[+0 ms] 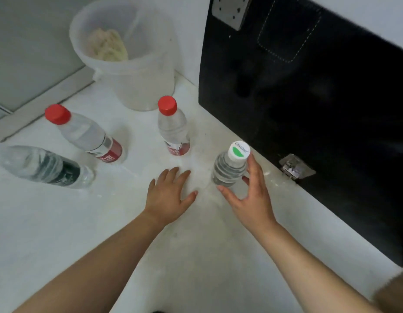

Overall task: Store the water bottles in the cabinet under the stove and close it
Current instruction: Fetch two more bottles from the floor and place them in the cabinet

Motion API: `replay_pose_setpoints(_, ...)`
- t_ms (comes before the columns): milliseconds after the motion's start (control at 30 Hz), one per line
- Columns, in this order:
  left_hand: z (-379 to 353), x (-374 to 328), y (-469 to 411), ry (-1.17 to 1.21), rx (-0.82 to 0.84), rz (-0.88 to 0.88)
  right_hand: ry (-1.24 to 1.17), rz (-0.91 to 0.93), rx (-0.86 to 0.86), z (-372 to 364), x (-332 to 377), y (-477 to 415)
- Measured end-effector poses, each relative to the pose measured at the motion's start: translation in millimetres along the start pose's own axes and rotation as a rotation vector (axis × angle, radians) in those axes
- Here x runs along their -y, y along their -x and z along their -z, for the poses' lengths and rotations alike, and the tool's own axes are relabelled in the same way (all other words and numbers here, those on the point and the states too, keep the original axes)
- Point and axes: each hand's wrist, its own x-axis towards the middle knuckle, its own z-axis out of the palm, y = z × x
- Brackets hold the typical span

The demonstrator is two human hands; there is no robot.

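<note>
Bottles (173, 129) upright on counter (105, 222), none stored yet. Right hand (252, 197) spread round white-capped bottle (228, 170), not yet clasping; left hand (171, 197) flat, fingers apart. Likely full, heavy, slick, squashy: grasp ribbed middle, not cap.

White countertop (60, 222); black wall panel (320, 109); translucent bucket (132, 64)

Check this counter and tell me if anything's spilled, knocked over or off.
Nothing looks knocked over or wet. The only oddity is whitish, powdery smearing on the counter around the white-capped bottle. The dark-labelled bottle at the left looks tilted, likely just the wide-angle lens.
</note>
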Motion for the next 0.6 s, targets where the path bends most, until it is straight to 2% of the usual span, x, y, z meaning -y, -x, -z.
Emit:
replay_pose_setpoints(200, -33, 15, 4, -0.057, 0.043, -0.039, -0.056, 0.077, -0.187, -22, -2, -15)
replay_pose_setpoints(400, -38, 21, 0, -0.09, -0.025, -0.065, -0.067, 0.095, -0.121, -13, 6, -40)
replay_pose_setpoints(600, -37, 19, -1, -0.103, -0.042, -0.071, 0.088, 0.032, -0.102, -9, 4, -24)
